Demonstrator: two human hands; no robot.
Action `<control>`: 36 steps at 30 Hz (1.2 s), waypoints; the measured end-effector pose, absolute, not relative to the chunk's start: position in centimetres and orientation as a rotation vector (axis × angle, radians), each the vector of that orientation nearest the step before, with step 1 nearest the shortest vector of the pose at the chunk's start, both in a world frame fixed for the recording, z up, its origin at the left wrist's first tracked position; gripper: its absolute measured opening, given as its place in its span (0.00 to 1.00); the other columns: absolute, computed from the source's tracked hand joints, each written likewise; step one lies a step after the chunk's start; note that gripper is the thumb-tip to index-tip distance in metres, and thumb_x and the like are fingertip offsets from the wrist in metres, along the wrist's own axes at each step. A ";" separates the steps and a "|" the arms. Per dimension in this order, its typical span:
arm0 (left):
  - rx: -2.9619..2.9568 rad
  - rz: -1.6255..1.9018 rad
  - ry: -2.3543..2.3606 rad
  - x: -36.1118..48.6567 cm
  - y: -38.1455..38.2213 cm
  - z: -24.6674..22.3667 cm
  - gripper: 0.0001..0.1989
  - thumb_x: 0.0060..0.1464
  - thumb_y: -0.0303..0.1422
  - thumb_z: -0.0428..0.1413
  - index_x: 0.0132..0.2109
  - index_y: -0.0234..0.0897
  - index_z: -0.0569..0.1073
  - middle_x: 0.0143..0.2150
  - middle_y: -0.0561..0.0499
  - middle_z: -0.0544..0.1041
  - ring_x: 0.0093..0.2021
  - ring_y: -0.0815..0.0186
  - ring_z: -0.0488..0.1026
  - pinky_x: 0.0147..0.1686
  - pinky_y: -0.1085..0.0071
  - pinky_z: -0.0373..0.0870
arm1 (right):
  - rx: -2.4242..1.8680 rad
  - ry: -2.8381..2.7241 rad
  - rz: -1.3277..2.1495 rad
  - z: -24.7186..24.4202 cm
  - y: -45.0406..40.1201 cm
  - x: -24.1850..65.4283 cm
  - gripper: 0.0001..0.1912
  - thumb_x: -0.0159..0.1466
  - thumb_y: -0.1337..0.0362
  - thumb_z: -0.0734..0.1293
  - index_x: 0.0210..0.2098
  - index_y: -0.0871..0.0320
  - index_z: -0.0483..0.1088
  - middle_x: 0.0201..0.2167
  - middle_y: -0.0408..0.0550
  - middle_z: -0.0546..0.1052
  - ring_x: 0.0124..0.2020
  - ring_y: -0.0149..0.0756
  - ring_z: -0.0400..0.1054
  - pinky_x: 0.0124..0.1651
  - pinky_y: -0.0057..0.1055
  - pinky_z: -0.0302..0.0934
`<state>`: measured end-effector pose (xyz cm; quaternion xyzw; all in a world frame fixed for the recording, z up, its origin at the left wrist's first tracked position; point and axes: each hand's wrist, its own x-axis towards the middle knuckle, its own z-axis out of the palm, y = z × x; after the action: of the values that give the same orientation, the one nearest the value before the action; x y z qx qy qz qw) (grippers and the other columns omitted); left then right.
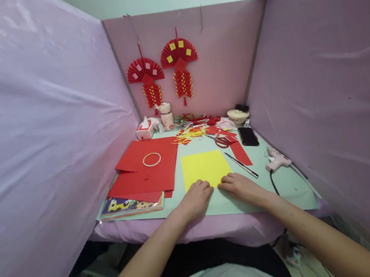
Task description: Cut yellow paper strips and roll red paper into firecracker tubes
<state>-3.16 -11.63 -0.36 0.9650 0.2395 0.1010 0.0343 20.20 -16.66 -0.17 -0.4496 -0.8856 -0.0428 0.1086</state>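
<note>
A yellow sheet of paper (205, 166) lies flat on the pale green table mat in front of me. At its near edge, left of the middle, my left hand (197, 198) has its fingers curled together on the paper. My right hand (241, 187) pinches the same edge a little to the right, with a small gap between the two hands. The fingertips partly hide the near edge of the sheet. Just right of the paper lies a slim metal tool (242, 165), perhaps tweezers. Red-handled scissors (221, 141) rest beyond the sheet.
Red paper sheets (146, 180) with a cream ring (151, 159) lie left, over a colourful book (130, 205). Yellow strips (189, 135), a phone (248, 137) and a glue gun (277, 159) lie around. Behind stand a tissue box (144, 129) and a bottle (166, 117). Red fan ornaments (180, 64) hang behind.
</note>
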 end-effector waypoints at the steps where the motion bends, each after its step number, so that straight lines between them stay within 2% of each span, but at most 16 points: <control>1: 2.966 0.319 0.737 -3.4 -11.6 -0.2 0.11 0.68 0.29 0.46 0.48 0.36 0.73 0.44 0.46 0.72 0.46 0.59 0.66 0.47 0.62 0.66 | -1.318 -2.603 -0.128 -0.1 -16.7 20.4 0.13 0.68 0.72 0.62 0.48 0.57 0.74 0.37 0.49 0.74 0.38 0.38 0.64 0.41 0.35 0.57; 9: 2.978 0.332 0.784 -6.5 -11.8 0.5 0.12 0.68 0.29 0.46 0.49 0.37 0.74 0.44 0.45 0.74 0.48 0.58 0.66 0.47 0.62 0.65 | -1.295 -2.543 -0.165 -0.4 -17.5 23.0 0.17 0.67 0.75 0.59 0.48 0.55 0.75 0.41 0.52 0.76 0.41 0.39 0.65 0.43 0.35 0.58; 24: 3.013 0.423 1.058 -11.8 -13.3 -0.3 0.14 0.66 0.30 0.48 0.52 0.38 0.75 0.49 0.42 0.77 0.51 0.52 0.67 0.49 0.52 0.64 | -1.396 -2.394 -0.105 -1.9 -19.9 26.7 0.18 0.68 0.72 0.58 0.51 0.54 0.74 0.48 0.54 0.76 0.47 0.44 0.67 0.49 0.44 0.66; 32: 2.962 0.588 1.224 -11.0 -13.9 0.4 0.11 0.64 0.28 0.49 0.44 0.37 0.76 0.46 0.41 0.76 0.48 0.52 0.67 0.45 0.54 0.65 | -1.390 -2.253 -0.133 -2.3 -20.3 26.5 0.17 0.66 0.73 0.58 0.46 0.56 0.75 0.46 0.55 0.77 0.46 0.45 0.68 0.50 0.46 0.66; 36: 2.873 0.721 1.090 -7.9 -14.3 0.4 0.13 0.64 0.25 0.47 0.49 0.34 0.74 0.48 0.41 0.74 0.49 0.55 0.67 0.50 0.58 0.67 | -1.355 -2.221 -0.191 -1.7 -19.8 24.2 0.18 0.66 0.75 0.57 0.49 0.58 0.74 0.46 0.56 0.76 0.47 0.45 0.67 0.51 0.45 0.65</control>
<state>-7.85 -14.27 0.38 0.9103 0.3453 0.2283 -0.0072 24.21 -19.75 -1.68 -0.5010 -0.8213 -0.0708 0.2634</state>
